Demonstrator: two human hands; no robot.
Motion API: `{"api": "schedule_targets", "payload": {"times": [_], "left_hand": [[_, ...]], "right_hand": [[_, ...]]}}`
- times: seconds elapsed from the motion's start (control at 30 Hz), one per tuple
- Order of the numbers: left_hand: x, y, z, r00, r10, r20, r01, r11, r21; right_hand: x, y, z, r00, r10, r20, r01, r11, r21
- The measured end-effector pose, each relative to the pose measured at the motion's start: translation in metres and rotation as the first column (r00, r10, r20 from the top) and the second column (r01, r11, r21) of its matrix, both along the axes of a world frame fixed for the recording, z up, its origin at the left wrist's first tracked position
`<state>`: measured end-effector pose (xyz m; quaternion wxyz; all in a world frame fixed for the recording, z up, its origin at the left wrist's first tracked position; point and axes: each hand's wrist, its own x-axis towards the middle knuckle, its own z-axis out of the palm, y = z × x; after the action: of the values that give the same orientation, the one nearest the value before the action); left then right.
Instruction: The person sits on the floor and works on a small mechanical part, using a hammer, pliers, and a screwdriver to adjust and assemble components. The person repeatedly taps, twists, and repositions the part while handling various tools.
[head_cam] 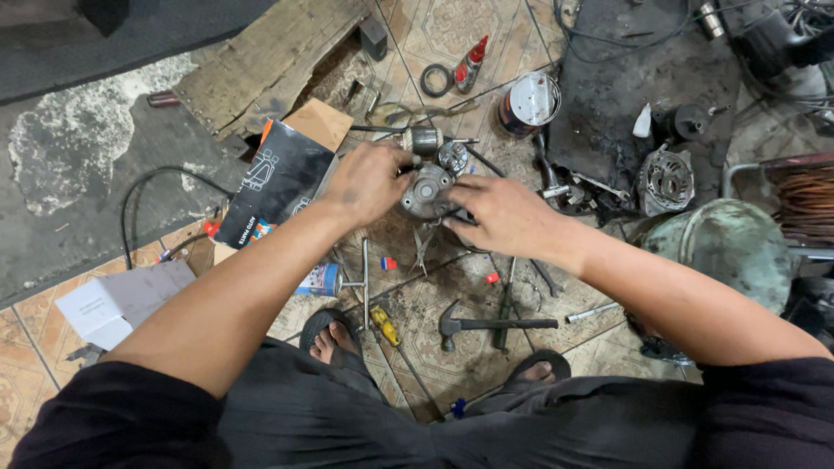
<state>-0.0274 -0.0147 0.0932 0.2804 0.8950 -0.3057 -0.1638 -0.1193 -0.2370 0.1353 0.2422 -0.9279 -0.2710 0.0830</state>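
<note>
Both hands hold one round grey metal part (426,191) over the tiled floor (452,26). The left hand (369,181) wraps its fingers around the part's left side and is closed on it. The right hand (504,215) grips the part's right side, fingers closed on its edge. A small shiny gear piece (453,156) sits just above the part, touching it or very close; I cannot tell which.

All other places are told from the part. A hammer (491,325) lies below it, near the person's sandaled feet. A yellow screwdriver (385,325) lies below and a bit to the left. A blue and white can (320,280) lies below and to the left. A black box (276,181) with an orange flap lies just to the left. A white box (117,301) sits farther left and lower. A shiny tin (530,102) stands above and to the right. A black ring (437,80) and a red tube (471,62) lie above it. A big green round thing (730,247) sits far to the right.
</note>
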Motion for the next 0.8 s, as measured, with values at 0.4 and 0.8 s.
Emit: {"api": "schedule_targets", "payload": {"times": [0.4, 0.8], "left_hand": [[-0.002, -0.002, 0.008, 0.999, 0.028, -0.028, -0.028, 1.0, -0.012], [0.0, 0.003, -0.006, 0.999, -0.028, 0.043, 0.028, 1.0, -0.01]], "right_hand": [[0.0, 0.01, -0.017, 0.969, 0.172, 0.176, -0.11, 0.943, -0.314], [0.016, 0.014, -0.004, 0.973, 0.199, 0.117, -0.151, 0.933, -0.328]]}}
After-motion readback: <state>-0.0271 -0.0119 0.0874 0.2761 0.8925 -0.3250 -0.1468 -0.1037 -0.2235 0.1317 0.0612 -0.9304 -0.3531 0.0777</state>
